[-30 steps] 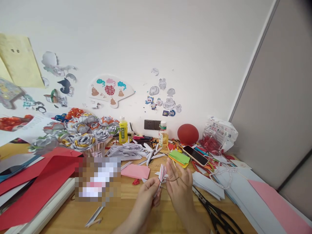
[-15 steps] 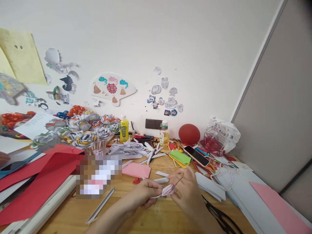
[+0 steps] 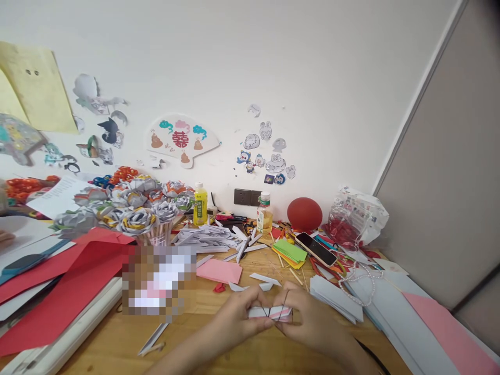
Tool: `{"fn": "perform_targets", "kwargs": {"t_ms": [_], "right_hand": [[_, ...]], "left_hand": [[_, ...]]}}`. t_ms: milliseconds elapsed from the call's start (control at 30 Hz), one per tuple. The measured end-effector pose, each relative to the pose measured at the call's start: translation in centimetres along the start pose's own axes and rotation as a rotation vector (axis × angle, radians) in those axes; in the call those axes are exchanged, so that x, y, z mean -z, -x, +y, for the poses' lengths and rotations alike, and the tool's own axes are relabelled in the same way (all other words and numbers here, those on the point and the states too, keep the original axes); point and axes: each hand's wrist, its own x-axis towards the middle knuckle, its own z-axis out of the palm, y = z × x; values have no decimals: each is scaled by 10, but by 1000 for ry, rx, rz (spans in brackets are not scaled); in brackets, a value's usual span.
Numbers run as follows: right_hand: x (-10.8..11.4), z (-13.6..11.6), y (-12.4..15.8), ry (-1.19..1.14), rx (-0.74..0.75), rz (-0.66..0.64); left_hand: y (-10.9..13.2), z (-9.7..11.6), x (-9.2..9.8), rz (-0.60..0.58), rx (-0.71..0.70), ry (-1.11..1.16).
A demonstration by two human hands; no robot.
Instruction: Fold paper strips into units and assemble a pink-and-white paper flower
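In the head view a small bundle of folded white and pink paper strips is held level between both hands, just above the wooden table. My left hand pinches its left end with thumb and fingers. At the other end, my right hand grips the bundle, its fingers closed. A thin dark cord or elastic crosses the bundle and runs up to the right hand's fingers. Folded white paper strips lie just beyond the hands, and a stack of white paper lies beside the right hand.
Paper flowers and red paper fill the left. A heap of folded strips, bottles, coloured paper and a phone lie farther back. Another person's hand shows at the left edge. A black handle emerges near my right forearm.
The paper bundle has turned more level and shifted slightly right. My right hand has moved from pulling the dark cord to gripping the bundle's right end. My right forearm now covers most of the black-handled scissors.
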Motion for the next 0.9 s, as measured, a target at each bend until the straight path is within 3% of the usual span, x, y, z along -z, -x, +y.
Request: {"fn": "perform_targets", "kwargs": {"t_ms": [233, 400, 467, 633, 900], "right_hand": [[5, 12, 8, -312, -125, -79], [-28, 30, 4, -842, -265, -66], [-42, 30, 0, -991, -275, 25], [-45, 24, -6, -827, -300, 199], [-6, 3, 4, -509, -184, 115]], "left_hand": [[0, -5, -13, -87, -48, 387], [0, -1, -16, -46, -60, 630], [0, 3, -13, 18, -65, 677], [-1, 9, -10, 120, -30, 602], [1, 8, -6, 127, 0, 548]]}}
